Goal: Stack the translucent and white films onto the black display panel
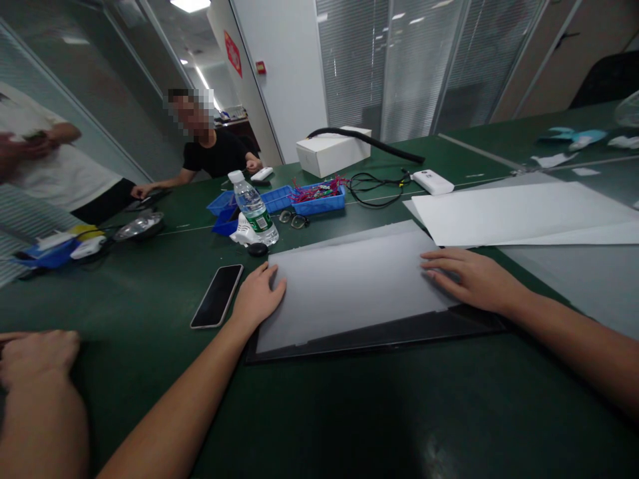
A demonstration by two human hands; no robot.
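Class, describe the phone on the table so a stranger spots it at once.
Start at the dark green table and find the pale grey sheet under the left hand and right hand. Beside the left hand lies a slim black rectangular smartphone, dark glossy screen up, unlike the white devices behind.

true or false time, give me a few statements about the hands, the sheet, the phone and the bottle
1. The left hand and right hand lie open on the pale sheet. True.
2. The phone lies to the right of the sheet. False: it lies to its left, beside the left hand.
3. The water bottle lies on its side. False: it stands upright with its cap on.
4. The sheet lies on a dark board. True.
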